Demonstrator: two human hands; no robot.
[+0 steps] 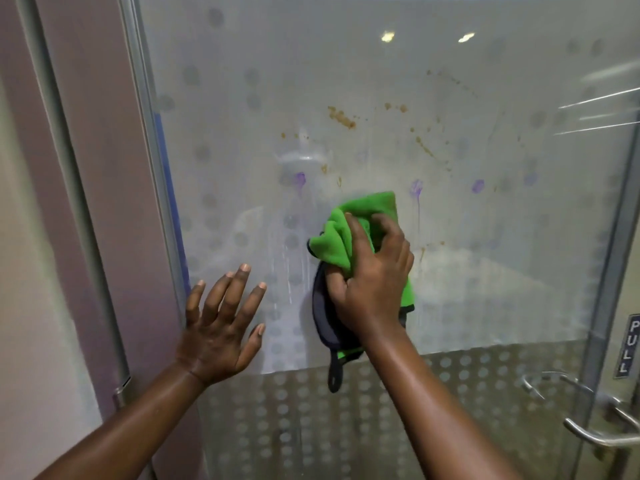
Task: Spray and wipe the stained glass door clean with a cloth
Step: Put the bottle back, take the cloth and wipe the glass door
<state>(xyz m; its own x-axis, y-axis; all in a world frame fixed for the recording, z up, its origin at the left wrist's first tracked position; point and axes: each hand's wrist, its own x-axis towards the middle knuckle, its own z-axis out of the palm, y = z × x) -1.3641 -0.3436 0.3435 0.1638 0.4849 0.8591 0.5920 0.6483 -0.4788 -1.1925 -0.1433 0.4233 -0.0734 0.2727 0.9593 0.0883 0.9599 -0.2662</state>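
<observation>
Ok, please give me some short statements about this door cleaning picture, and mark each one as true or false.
1. The right hand grips a green cloth against the glass door. True.
2. The left hand holds a spray bottle. False: it is open with spread fingers and holds nothing.
3. There are brown stains on the glass above the cloth. True.
4. The sign above the handle reads PUSH. False: it reads PULL.
</observation>
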